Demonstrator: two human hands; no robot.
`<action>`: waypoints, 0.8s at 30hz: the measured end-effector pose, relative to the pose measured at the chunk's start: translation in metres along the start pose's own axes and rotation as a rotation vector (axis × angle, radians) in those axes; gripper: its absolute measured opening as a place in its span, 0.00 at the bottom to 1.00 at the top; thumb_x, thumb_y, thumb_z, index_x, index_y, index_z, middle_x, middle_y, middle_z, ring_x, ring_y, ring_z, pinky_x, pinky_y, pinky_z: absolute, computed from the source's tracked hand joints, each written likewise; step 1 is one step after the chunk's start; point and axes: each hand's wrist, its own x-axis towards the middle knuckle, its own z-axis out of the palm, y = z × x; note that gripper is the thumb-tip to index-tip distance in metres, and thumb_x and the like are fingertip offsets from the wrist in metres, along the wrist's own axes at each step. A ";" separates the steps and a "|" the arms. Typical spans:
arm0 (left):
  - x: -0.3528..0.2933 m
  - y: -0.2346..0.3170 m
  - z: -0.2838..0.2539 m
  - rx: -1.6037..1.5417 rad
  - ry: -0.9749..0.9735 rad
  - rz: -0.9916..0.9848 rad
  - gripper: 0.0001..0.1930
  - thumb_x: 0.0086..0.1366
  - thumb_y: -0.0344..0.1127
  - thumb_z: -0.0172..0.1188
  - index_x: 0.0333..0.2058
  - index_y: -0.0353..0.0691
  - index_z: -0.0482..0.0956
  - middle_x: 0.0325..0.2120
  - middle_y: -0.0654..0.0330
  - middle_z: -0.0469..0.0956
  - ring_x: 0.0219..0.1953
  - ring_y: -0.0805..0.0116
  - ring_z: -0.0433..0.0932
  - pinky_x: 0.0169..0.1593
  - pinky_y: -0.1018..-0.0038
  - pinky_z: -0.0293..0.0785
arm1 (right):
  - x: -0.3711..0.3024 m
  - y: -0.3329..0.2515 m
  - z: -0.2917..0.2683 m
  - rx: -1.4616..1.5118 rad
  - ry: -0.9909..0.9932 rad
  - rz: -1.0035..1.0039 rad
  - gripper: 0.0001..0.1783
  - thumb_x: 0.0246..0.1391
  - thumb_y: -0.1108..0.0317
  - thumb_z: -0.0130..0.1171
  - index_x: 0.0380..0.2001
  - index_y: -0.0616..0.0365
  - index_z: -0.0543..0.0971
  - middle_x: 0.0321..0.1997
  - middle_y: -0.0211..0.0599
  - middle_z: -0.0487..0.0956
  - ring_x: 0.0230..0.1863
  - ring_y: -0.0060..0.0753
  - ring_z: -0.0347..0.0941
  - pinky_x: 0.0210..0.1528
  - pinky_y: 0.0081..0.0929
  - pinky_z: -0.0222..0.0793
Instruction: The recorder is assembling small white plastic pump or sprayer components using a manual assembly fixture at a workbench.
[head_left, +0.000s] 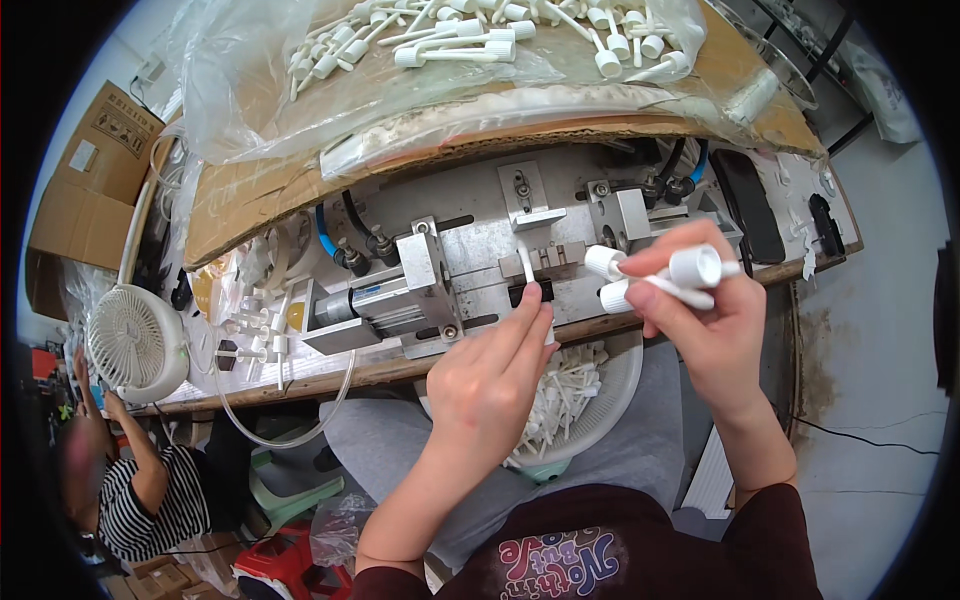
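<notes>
My left hand [480, 385] is at the middle of a metal bench fixture [560, 258], its fingers close together on a white stemmed cap. The cap's thin stem [526, 264] points away from my fingertips onto the small metal block; the rest of it is mostly hidden under my fingers. Off to the right, my right hand [715, 330] is raised and closed around several white stemmed caps. One ribbed cap [694, 267] faces up at the front, and two more stick out toward the fixture. Metal cylinder clamps [425, 275] flank the block.
More white stemmed caps lie on a plastic bag [250, 115] over cardboard at the back. A basin [628, 385] of small white parts rests between my legs. A white fan [137, 342] stands left, a black phone [750, 205] right. Another person [150, 500] sits at lower left.
</notes>
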 end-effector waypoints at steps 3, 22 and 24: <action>0.012 0.001 -0.007 0.077 -0.076 -0.012 0.16 0.51 0.32 0.72 0.41 0.40 0.86 0.46 0.62 0.84 0.24 0.67 0.79 0.29 0.75 0.75 | 0.003 0.005 -0.010 -0.592 -0.026 -0.504 0.12 0.47 0.79 0.71 0.38 0.61 0.85 0.39 0.32 0.75 0.33 0.20 0.74 0.33 0.15 0.68; 0.004 0.018 -0.027 -0.600 0.002 -0.136 0.23 0.47 0.26 0.78 0.44 0.34 0.84 0.39 0.54 0.83 0.39 0.68 0.83 0.39 0.77 0.83 | -0.004 0.041 0.015 -0.796 -0.019 -0.911 0.24 0.35 0.73 0.66 0.42 0.68 0.83 0.38 0.40 0.77 0.31 0.34 0.79 0.29 0.27 0.77; 0.005 0.017 -0.019 -0.674 0.047 -0.216 0.23 0.47 0.25 0.76 0.44 0.34 0.83 0.40 0.54 0.83 0.41 0.62 0.83 0.44 0.71 0.81 | -0.003 0.043 0.017 -0.763 -0.015 -0.866 0.23 0.34 0.76 0.69 0.41 0.66 0.83 0.38 0.40 0.78 0.31 0.34 0.79 0.30 0.26 0.76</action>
